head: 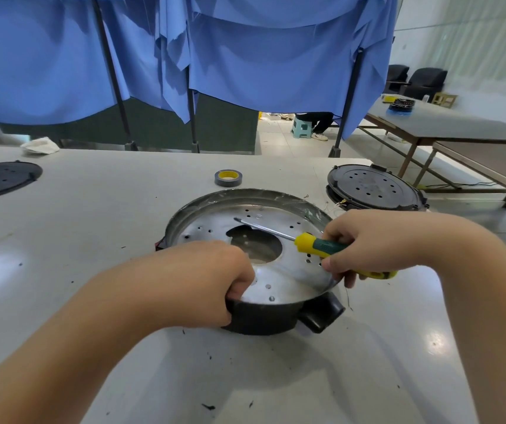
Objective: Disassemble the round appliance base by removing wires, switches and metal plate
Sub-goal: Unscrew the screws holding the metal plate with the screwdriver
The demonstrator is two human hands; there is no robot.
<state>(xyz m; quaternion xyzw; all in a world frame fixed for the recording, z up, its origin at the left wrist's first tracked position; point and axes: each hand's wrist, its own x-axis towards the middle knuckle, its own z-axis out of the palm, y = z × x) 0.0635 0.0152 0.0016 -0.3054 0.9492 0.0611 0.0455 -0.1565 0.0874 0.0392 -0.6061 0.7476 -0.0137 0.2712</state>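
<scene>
The round black appliance base (264, 318) sits in the middle of the table, tilted up toward me, with a stubby black handle at its near right. Inside it lies a shiny perforated metal plate (294, 270) with a large centre hole. My left hand (215, 283) grips the base's near-left rim, fingers curled over the edge onto the plate. My right hand (377, 243) holds a yellow and green screwdriver (316, 244) by its handle. Its shaft reaches left across the plate, tip near the far side.
A roll of grey tape (228, 178) lies beyond the base. A second round black base (374, 188) with loose wires sits at the right, and another black disc (0, 179) at the far left. Blue curtains hang behind the table. Small dark debris dots the tabletop.
</scene>
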